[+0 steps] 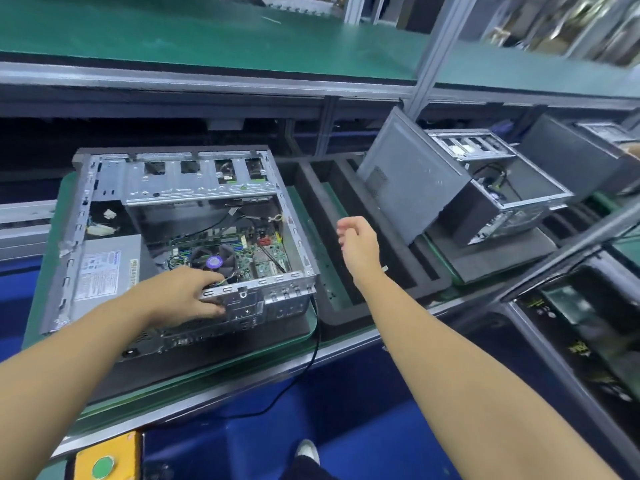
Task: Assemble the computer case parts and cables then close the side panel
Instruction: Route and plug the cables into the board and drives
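Observation:
An open silver computer case [104,188] lies on its side on a black foam pad, its motherboard, CPU fan [214,259] and power supply [104,271] exposed. My left hand [183,296] grips the case's near rear edge, thumb outside on the metal plate and fingers curled over the rim. In the air to the right of the case my right hand [358,242] hangs with loosely curled fingers, holding nothing. A grey side panel [408,181] leans against a second open case [498,181] further right.
Black foam trays [332,202] lie between the two cases on the green belt. A black cable [311,355] hangs off the front edge. A yellow box with a green button [104,465] sits at the lower left. A green shelf [207,39] runs overhead.

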Available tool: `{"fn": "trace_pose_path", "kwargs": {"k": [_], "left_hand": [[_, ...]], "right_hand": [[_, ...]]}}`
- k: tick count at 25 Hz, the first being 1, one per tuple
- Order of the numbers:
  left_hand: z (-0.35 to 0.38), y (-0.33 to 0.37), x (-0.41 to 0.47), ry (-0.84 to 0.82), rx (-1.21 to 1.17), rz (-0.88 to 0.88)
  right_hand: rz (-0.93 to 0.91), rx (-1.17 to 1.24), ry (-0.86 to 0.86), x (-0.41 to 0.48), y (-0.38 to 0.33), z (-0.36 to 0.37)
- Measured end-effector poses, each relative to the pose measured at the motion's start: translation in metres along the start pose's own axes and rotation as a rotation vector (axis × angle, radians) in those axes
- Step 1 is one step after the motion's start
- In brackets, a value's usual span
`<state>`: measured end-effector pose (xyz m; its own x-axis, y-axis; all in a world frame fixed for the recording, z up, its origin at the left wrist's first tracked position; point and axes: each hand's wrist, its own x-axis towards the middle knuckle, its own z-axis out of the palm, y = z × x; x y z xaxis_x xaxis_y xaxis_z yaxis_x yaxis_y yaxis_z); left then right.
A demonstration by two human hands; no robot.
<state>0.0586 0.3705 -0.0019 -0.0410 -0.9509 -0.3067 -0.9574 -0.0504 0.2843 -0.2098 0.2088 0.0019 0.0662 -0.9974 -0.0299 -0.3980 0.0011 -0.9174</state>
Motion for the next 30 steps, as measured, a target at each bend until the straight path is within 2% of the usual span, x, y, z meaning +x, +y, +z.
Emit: {"fn": "trace_pose_path", "kwargs": {"k": [3,6,9,11,13,14,16,17,19,22,25,27,28,30], "left_hand": [[-0.001,0.001,0.005,0.014,0.002,-0.009],[0.001,-0.003,0.01,-0.048,0.034,-0.015],[-0.004,-0.001,0.013,-0.122,-0.225,-0.054],[-0.005,0.006,0.015,-0.07,-0.375,-0.158],[-0.005,0.018,0.022,0.066,-0.272,-0.317],[-0.006,0.029,0.029,0.19,-0.196,-0.371],[-0.009,0.057,0.046,0.439,-0.183,-0.336],[-0.011,0.07,0.055,0.494,-0.211,-0.288],[-0.014,0.088,0.072,0.473,-0.265,-0.22],[-0.005,0.098,0.088,0.435,-0.272,-0.25],[0.004,0.105,0.093,0.546,-0.203,-0.276],[0.005,0.109,0.093,0.605,-0.142,-0.239],[0.005,0.109,0.091,0.618,-0.118,-0.228],[0.006,0.11,0.09,0.621,-0.12,-0.251]], "right_hand": [[0.17,0.009,-0.11,0.009,0.018,-0.025],[0.292,0.0,-0.195,0.014,0.037,-0.035],[0.407,-0.036,-0.268,0.025,0.061,-0.041],[0.532,0.004,-0.259,0.035,0.076,-0.043],[0.63,0.071,-0.187,0.043,0.092,-0.046],[0.639,0.082,-0.161,0.05,0.104,-0.046],[0.574,-0.012,-0.204,0.057,0.117,-0.045],[0.541,-0.06,-0.249,0.059,0.118,-0.041],[0.51,-0.123,-0.326,0.063,0.117,-0.032],[0.529,-0.12,-0.386,0.069,0.117,-0.017],[0.255,-0.283,-0.491,0.069,0.104,0.005],[0.105,-0.306,-0.533,0.071,0.084,0.031],[0.058,-0.343,-0.553,0.073,0.075,0.049],[0.085,-0.465,-0.551,0.076,0.059,0.077]]}}
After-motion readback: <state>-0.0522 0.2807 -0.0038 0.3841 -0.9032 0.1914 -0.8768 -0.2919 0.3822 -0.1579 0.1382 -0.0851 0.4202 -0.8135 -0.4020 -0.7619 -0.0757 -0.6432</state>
